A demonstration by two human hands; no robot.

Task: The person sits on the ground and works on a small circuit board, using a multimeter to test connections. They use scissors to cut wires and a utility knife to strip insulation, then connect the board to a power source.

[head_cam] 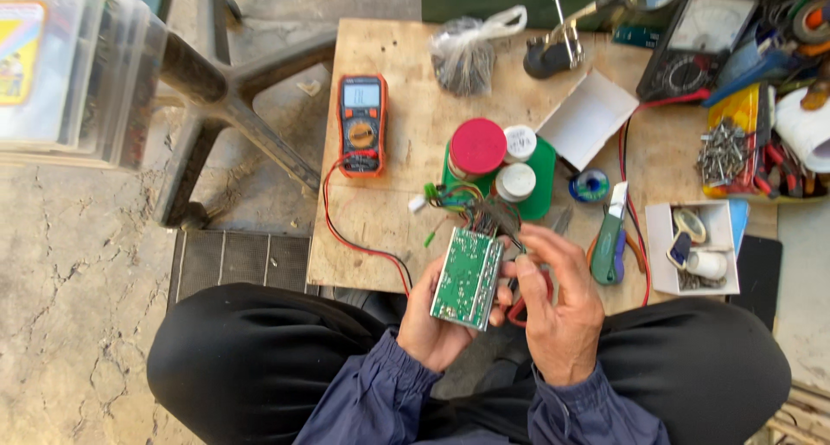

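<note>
A green circuit board [468, 277], solder side up, is held over my lap near the front edge of a low wooden table [398, 168]. My left hand [432, 324] grips it from below and along its left edge. My right hand [558, 311] grips its right edge, fingers near the bundle of coloured wires [471, 207] at the board's top. A red-handled tool [527, 302] shows partly under my right hand; whether the hand holds it I cannot tell.
On the table lie an orange multimeter [361, 123] with red lead, red-lidded jar [477, 148], two white-lidded jars, a green-handled tool [608, 244], white box of small parts [696, 246], analogue meter [696, 43], plastic bag [467, 52]. A stool's legs [229, 99] stand at left.
</note>
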